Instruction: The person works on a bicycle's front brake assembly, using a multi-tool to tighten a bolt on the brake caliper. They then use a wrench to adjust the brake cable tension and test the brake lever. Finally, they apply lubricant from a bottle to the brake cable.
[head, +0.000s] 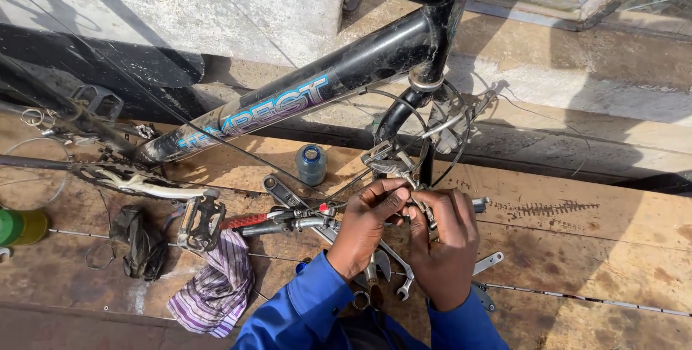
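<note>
Your left hand (366, 224) and right hand (447, 245) are pressed close together, fingertips pinched on the small metal brake arm (386, 165) and the thin cable (339, 195) that runs through it, just below the fork (398, 116) of the upturned black bicycle frame (346, 69). Both hands are closed on that little assembly — the left on the cable end, the right on the clamp side, as far as can be made out. The brake sits low beside the fork, with its cable looping loose around it, so by the look of it the fitting is only partway: the cable is threaded but appears slack, and tightening seems left to do. Spanners (404, 278) lie on the wooden boards (577, 242) under your wrists, a red-handled tool (249, 220) to the left, a striped rag (216, 285) and a pedal (200, 220) farther off — all untouched.
</note>
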